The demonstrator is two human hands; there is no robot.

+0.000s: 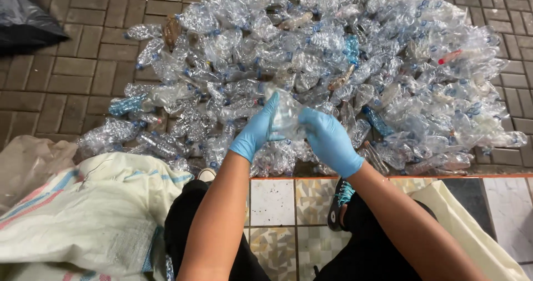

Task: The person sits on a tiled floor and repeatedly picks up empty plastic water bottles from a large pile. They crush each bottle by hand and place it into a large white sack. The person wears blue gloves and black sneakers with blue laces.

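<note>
1. The person is holding 1 crushed clear plastic bottle (286,114) between both gloved hands, raised above the edge of the big heap of clear bottles (344,64) that is lying on the brick paving (66,64).
2. The left hand (256,130) is lying on the bottle's left side, its fingers curling around the bottle's left edge and pinching it; the thumb is hidden behind the plastic.
3. The right hand (330,139) is closing over the bottle's lower right part, with the fingers wrapping downward around it.
4. The bottle's long axis is running roughly upright in the head view, tilting slightly to the left, with its upper end pointing away from the person toward the heap. Which end carries the neck is too blurred to tell.
5. Both hands are touching the bottle, so neither is clearer nearer; the left is gripping higher, the right lower.
6. A woven white sack (83,214) is lying well apart at the person's left knee, and a tiled step (275,203) is showing between the legs.
</note>
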